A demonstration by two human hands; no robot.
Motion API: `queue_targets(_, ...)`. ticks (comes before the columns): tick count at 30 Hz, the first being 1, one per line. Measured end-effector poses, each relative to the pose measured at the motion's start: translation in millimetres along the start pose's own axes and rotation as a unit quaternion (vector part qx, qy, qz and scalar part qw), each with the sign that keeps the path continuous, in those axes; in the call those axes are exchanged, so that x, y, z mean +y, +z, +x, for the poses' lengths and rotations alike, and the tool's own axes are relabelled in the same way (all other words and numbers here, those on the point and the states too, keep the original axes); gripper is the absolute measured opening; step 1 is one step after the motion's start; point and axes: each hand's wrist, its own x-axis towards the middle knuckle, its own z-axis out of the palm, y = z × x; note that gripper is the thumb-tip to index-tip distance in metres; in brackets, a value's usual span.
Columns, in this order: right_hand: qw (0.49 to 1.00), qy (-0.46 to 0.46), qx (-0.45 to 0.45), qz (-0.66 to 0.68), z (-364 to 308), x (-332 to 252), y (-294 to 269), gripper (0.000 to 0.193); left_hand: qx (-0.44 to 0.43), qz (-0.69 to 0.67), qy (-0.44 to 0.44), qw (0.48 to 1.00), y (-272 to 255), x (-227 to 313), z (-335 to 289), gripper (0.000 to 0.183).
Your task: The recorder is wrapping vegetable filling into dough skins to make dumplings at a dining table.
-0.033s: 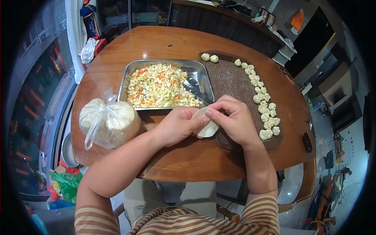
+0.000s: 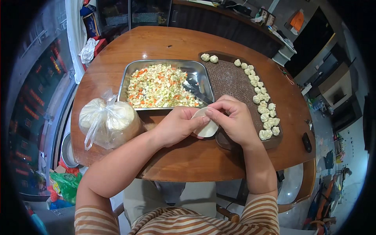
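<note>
Okay, so looking at a thin, pale dough wrapper (image 2: 210,129) held up right between left hand (image 2: 178,124) and right hand (image 2: 235,119), just above the near side of a brown wooden desk (image 2: 184,164). Gripped in left hand at its left side, thumb laid across the face and fingers mostly tucked behind. Pinched in right hand at the upper right edge, with thumb and bent fingertips closed down tight. Can't really make out any filling on the wrapper from this angle.

Just beyond both hands, spotted a shallow metal tray (image 2: 194,69), loaded mostly on its left side with chopped filling (image 2: 158,84) in white, pale green and orange bits. Also in there: a dark utensil (image 2: 201,95), slanting down toward right hand.

Off to the left of left hand, next to the forearm, got a knotted clear plastic bag (image 2: 111,121) with something pale and bulky inside, probably best described as dough-like.

Over to the right of right hand and stretching away past it, see a brown patterned tray (image 2: 227,82). Lined up along its right side, lots of pleated dumplings (image 2: 264,109), plus a separate pair (image 2: 209,58) way up at the far left corner. Farther right of right hand, near the desk edge, noticed a small black object (image 2: 306,142).
</note>
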Motion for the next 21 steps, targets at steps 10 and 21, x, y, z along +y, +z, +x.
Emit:
queue_targets(10, 0.999, -0.008, 0.033, 0.006, 2.3, -1.2, -1.8, 0.015, 0.021, -0.064, -0.001, 0.998, 2.3, 4.3, -2.0, 0.034)
queue_targets(21, 1.000, -0.010, 0.023, 0.001, 2.4, 2.6, -0.9, 0.014, 0.004, -0.045, -0.003, 0.999, -0.5, 1.7, 0.3, 0.033)
